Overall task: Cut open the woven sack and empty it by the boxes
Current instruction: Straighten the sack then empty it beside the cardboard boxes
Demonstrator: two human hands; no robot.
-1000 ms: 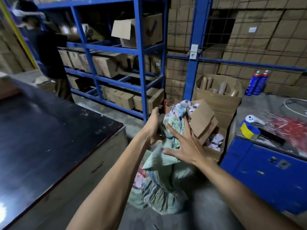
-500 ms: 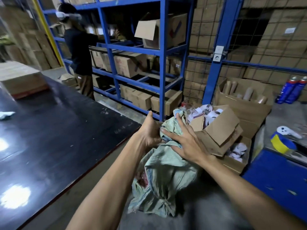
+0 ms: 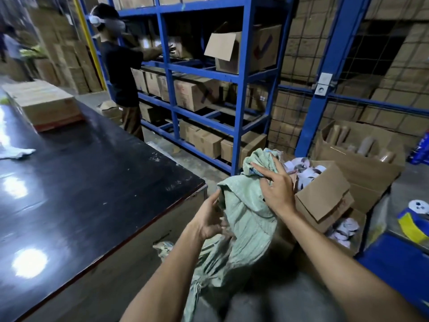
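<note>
A pale green woven sack (image 3: 246,219) hangs crumpled between my hands, its tied end drooping toward the floor. My left hand (image 3: 209,219) grips its left side, fingers partly hidden in the folds. My right hand (image 3: 276,189) presses on the upper part, fingers spread over the fabric and pinching it. The sack's top leans over an open cardboard box (image 3: 325,201) that holds white crumpled paper scraps (image 3: 304,170). Another low box (image 3: 352,231) with similar scraps lies just right of it.
A glossy black table (image 3: 88,182) fills the left, with a box (image 3: 44,105) on it. Blue shelving (image 3: 236,77) with cartons stands behind; a person (image 3: 123,73) reaches into it. A tall box of cardboard tubes (image 3: 362,145) sits at the back right, and a blue cabinet (image 3: 399,268) at right.
The sack has been lifted higher and its top pushed toward the boxes. My left hand slid down its side; my right hand stayed on top. The view swung left.
</note>
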